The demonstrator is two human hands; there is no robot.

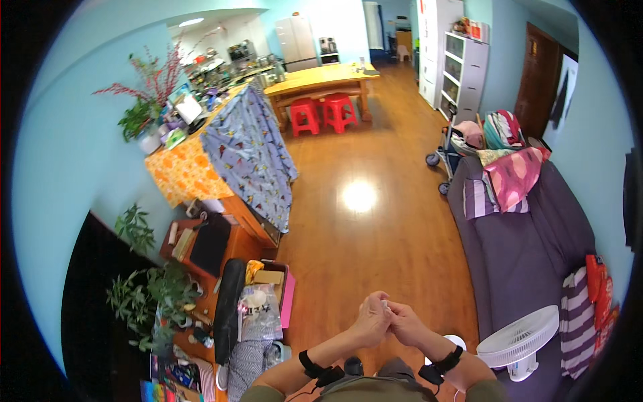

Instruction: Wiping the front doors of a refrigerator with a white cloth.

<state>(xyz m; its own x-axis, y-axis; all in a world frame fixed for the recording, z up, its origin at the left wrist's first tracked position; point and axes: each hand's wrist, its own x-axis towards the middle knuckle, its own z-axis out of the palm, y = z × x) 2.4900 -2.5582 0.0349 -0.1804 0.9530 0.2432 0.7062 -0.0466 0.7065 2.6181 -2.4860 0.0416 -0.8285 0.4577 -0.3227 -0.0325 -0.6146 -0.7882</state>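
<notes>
My left hand [372,321] and my right hand [407,325] meet in front of my body, above the wood floor. Between their fingertips is a small white object [385,304], mostly hidden by the fingers and too small to name. Both hands' fingers are closed around it. A black strap with a small dark box and a cable circles each forearm. Below the hands, the tip of a dark shoe [353,366] shows on the floor.
To the right stand a white fan [520,336] and a grey sofa [517,251] with striped cushions. A pink-sided bin [288,301] holds packages at left, beside a wooden cabinet [241,246]. Farther off are red plastic stools [305,116], a wooden table [321,76] and a stroller [442,156].
</notes>
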